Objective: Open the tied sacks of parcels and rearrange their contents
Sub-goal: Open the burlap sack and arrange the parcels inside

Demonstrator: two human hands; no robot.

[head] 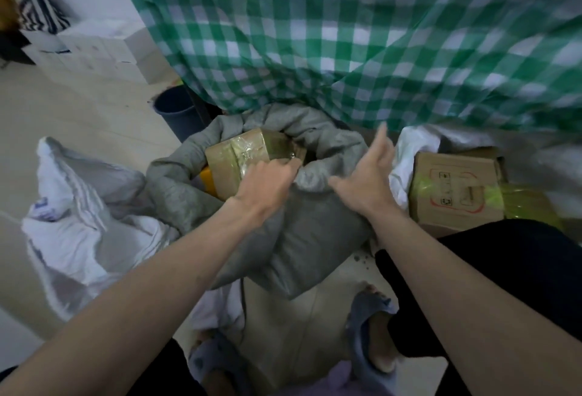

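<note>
A grey sack stands on the floor between my legs, its mouth rolled down and open. A taped cardboard parcel sticks out of the mouth, with a yellow item beside it inside. My left hand lies on the parcel's near side, fingers curled over its edge by the sack rim. My right hand hovers just right of the sack's mouth, fingers straight and spread, holding nothing. A white sack lies crumpled at the left.
A cardboard box with yellow tape sits at the right on white sacking. A green checked cloth hangs across the back. A dark bucket stands behind the grey sack. White boxes are stacked far left. My slippered feet are below.
</note>
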